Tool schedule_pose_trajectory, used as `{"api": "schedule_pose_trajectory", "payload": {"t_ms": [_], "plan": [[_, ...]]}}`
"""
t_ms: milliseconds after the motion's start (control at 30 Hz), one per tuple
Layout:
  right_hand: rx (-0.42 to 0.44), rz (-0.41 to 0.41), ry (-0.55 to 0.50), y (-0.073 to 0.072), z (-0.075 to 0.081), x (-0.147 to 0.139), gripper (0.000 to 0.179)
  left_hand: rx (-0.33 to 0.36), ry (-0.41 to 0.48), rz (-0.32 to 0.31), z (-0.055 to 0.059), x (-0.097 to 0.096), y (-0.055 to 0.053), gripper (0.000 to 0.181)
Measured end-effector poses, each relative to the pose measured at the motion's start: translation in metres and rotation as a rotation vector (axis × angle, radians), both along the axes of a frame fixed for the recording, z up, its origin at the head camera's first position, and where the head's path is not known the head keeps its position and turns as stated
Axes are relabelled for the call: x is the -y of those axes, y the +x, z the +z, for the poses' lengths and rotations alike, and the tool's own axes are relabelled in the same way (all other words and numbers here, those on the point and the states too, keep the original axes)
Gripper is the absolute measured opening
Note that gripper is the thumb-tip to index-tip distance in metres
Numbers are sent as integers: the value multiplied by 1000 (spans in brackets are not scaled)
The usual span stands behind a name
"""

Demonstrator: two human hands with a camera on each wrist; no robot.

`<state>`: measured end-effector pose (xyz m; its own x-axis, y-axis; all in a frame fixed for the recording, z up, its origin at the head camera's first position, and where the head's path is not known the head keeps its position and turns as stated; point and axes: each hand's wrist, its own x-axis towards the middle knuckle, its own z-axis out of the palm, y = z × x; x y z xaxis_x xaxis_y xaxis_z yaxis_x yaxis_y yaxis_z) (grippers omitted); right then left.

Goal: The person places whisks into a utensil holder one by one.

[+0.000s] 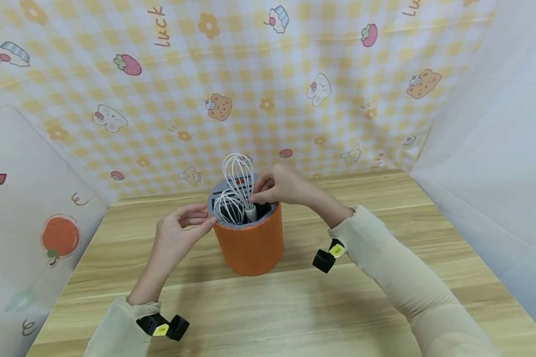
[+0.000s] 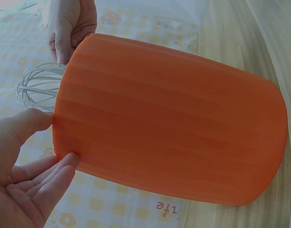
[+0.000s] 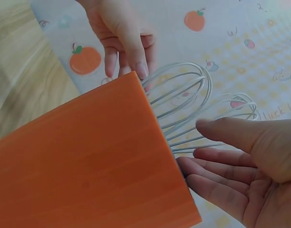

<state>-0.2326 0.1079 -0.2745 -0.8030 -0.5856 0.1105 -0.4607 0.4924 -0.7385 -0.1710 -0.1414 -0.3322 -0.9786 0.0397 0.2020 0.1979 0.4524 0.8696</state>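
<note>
An orange cylindrical utensil holder [image 1: 252,253] with a grey slotted top stands on the table near the back. A taller white whisk [image 1: 238,171] leans up out of it, its pale handle end down in the opening. Beside it on the left sits a lower white whisk [image 1: 225,206]. My right hand [image 1: 283,186] pinches the taller whisk low on its wires, fingertips close to the rim in the right wrist view. On the other side, my left hand [image 1: 178,228] touches the holder's rim and outer wall with its thumb and loosely bent fingers.
The wood-grain table [image 1: 362,297] runs under both arms. Behind the holder hangs a yellow checked cloth [image 1: 259,64]. White cloth walls [image 1: 496,148] close in the sides. Each sleeve carries a black wrist camera [image 1: 323,260].
</note>
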Motion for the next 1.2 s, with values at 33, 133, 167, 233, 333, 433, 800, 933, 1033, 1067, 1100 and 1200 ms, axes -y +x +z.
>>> {"api": "schedule_pose_trajectory", "payload": {"t_ms": [33, 133, 167, 233, 333, 433, 800, 933, 1033, 1067, 1100, 1200], "plan": [[6, -3, -5, 0, 0, 0, 13, 2, 0, -1, 0, 0, 0, 45], [31, -18, -26, 0, -2, -1, 12, 6, 9, -8, 0, -1, 0, 46], [38, -21, -32, 0, -2, -1, 12, 6, 8, -8, 0, -1, 0, 46], [41, -25, -41, 0, -3, -1, 11, 4, 10, -8, 1, -1, 0, 45], [51, -33, -56, 1, -4, -3, 10, 6, 17, -8, 1, -2, 0, 45], [65, -40, -75, 2, -5, -5, 8, 6, 21, -10, 0, -2, 0, 45], [44, -9, -90, 5, -6, -14, 8, -1, 6, -7, 0, -2, 1, 45], [20, 9, -78, 6, -5, -15, 7, -2, 5, -3, 0, -1, 1, 45], [30, 17, -87, 7, -5, -17, 6, -2, 7, -2, -1, -1, 1, 45], [40, 15, -89, 7, -5, -18, 6, -2, 7, -2, -1, -1, 1, 45], [48, 15, -93, 7, -5, -19, 7, -2, 6, -2, -1, -1, 1, 46], [71, -3, -89, 7, -4, -22, 8, -5, 1, -1, -1, 0, 1, 46]]}}
